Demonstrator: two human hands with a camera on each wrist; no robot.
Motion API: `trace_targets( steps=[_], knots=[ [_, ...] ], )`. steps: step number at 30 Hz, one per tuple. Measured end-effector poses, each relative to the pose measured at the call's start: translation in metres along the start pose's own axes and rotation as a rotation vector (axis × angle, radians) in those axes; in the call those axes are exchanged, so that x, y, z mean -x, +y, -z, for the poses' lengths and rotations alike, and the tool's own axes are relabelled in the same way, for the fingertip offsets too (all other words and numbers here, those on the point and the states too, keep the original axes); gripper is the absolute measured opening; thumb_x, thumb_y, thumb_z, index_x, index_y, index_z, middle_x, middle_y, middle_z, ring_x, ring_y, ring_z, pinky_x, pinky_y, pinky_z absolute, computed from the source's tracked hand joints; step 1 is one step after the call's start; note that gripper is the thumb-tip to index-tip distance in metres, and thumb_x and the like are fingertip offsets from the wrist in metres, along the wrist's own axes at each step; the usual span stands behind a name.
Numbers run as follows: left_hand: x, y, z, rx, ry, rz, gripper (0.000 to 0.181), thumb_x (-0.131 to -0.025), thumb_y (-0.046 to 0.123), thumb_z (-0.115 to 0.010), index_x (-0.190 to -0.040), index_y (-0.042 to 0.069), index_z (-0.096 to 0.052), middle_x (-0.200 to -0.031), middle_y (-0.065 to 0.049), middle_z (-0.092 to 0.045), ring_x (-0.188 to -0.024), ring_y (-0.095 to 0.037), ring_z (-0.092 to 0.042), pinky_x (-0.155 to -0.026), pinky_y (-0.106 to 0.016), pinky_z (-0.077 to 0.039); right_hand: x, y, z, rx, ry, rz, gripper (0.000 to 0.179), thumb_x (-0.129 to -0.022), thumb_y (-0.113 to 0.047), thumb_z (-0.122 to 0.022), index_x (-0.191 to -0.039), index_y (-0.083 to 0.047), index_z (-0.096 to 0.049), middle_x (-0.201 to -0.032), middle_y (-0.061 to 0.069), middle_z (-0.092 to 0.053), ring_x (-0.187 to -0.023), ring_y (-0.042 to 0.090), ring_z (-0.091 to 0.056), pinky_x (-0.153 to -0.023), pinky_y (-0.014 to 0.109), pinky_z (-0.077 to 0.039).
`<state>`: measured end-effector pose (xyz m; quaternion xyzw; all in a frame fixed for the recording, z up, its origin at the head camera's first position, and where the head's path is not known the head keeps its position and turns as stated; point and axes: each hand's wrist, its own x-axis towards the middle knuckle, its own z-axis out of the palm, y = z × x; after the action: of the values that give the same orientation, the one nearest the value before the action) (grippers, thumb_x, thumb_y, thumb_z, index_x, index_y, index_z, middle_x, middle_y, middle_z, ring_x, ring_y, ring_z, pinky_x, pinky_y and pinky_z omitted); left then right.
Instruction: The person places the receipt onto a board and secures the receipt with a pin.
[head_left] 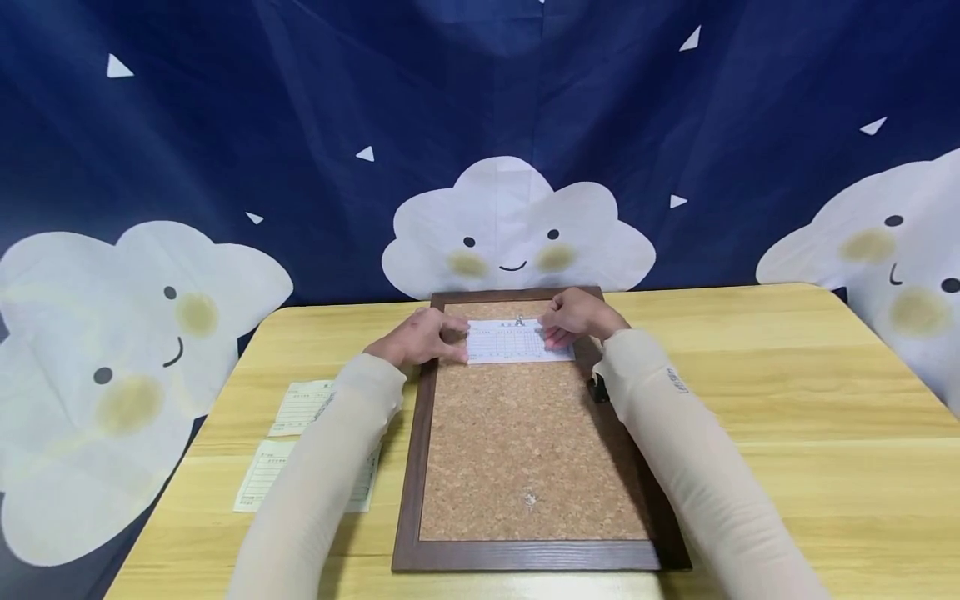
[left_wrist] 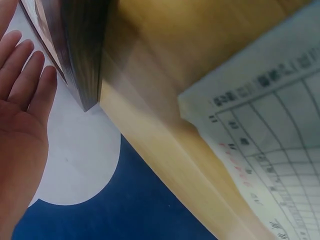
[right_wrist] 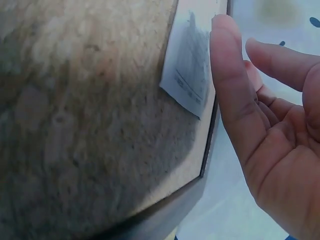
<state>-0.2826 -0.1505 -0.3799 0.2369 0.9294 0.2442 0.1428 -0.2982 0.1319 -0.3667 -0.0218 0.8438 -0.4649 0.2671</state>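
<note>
A white printed form (head_left: 498, 343) with a ruled table lies across the top of a cork board (head_left: 525, 442) in a dark wooden frame. My left hand (head_left: 422, 335) is at the form's left edge, thumb and fingertips touching it; its fingers look fairly straight in the left wrist view. My right hand (head_left: 581, 319) rests over the form's right part, fingertips on the paper. In the right wrist view, thumb and forefinger stand apart and the other fingers bend behind. A small clear pin (head_left: 519, 319) shows at the form's top edge, just left of the right hand.
Several clear pins (head_left: 530, 500) sit in a small cluster low on the cork. Left of the board, partly behind the left sleeve, lie more printed slips, an upper slip (head_left: 296, 404) and a lower slip (head_left: 262, 475). A blue cloud-patterned cloth (head_left: 330, 100) hangs behind the wooden table (head_left: 810, 400).
</note>
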Motion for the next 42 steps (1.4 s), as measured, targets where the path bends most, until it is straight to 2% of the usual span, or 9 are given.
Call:
trace_targets(
  steps=[10,17,23,30,35,42],
  knots=[
    [0.01,-0.008,0.001,0.017,0.024,-0.024,0.063,-0.083,0.027,-0.083,-0.138,0.008,-0.06,-0.145,-0.009,-0.053,-0.136,-0.027,-0.046,-0.109,-0.041,-0.041,0.008,0.004,0.007,0.057,-0.001,0.045,0.015,-0.102,-0.007,-0.054,-0.091,0.003,-0.053,-0.079,0.013,-0.065,-0.065,0.014,-0.067,-0.069,0.032,-0.061],
    [0.018,-0.014,0.002,0.052,0.044,-0.04,0.061,-0.084,0.024,-0.082,-0.137,0.004,-0.06,-0.141,-0.01,-0.057,-0.133,-0.027,-0.049,-0.107,-0.041,-0.043,0.017,0.008,0.012,0.045,-0.011,0.095,0.013,-0.101,-0.006,-0.055,-0.093,0.005,-0.053,-0.08,0.015,-0.065,-0.066,0.017,-0.068,-0.07,0.034,-0.061],
    [0.026,-0.012,0.005,0.095,0.029,-0.005,0.061,-0.086,0.025,-0.081,-0.139,0.005,-0.059,-0.143,-0.009,-0.056,-0.133,-0.028,-0.048,-0.106,-0.043,-0.044,0.024,0.011,0.015,0.038,-0.032,0.119,0.012,-0.101,-0.004,-0.054,-0.093,0.004,-0.053,-0.079,0.015,-0.065,-0.066,0.019,-0.068,-0.069,0.035,-0.061],
    [0.029,-0.007,0.004,0.106,0.036,-0.022,0.064,-0.085,0.023,-0.081,-0.14,0.001,-0.056,-0.144,-0.01,-0.054,-0.132,-0.029,-0.05,-0.107,-0.043,-0.044,0.034,0.015,0.027,0.058,-0.031,0.126,0.015,-0.102,-0.006,-0.052,-0.102,0.009,-0.054,-0.085,0.016,-0.066,-0.069,0.017,-0.068,-0.07,0.033,-0.061],
    [0.031,-0.003,0.005,0.134,0.021,0.009,0.067,-0.085,0.022,-0.081,-0.143,0.004,-0.054,-0.145,-0.011,-0.053,-0.133,-0.03,-0.049,-0.107,-0.043,-0.043,0.039,0.021,0.033,0.066,-0.031,0.153,0.017,-0.103,-0.006,-0.052,-0.104,0.012,-0.054,-0.087,0.017,-0.065,-0.069,0.016,-0.067,-0.07,0.033,-0.061],
    [0.036,-0.005,0.005,0.144,0.021,-0.031,0.068,-0.084,0.021,-0.082,-0.142,-0.002,-0.053,-0.141,-0.014,-0.055,-0.129,-0.03,-0.054,-0.105,-0.043,-0.045,0.047,0.026,0.034,0.079,-0.051,0.179,0.014,-0.103,-0.003,-0.05,-0.101,0.011,-0.052,-0.087,0.018,-0.064,-0.069,0.016,-0.066,-0.069,0.033,-0.061]
  ],
)
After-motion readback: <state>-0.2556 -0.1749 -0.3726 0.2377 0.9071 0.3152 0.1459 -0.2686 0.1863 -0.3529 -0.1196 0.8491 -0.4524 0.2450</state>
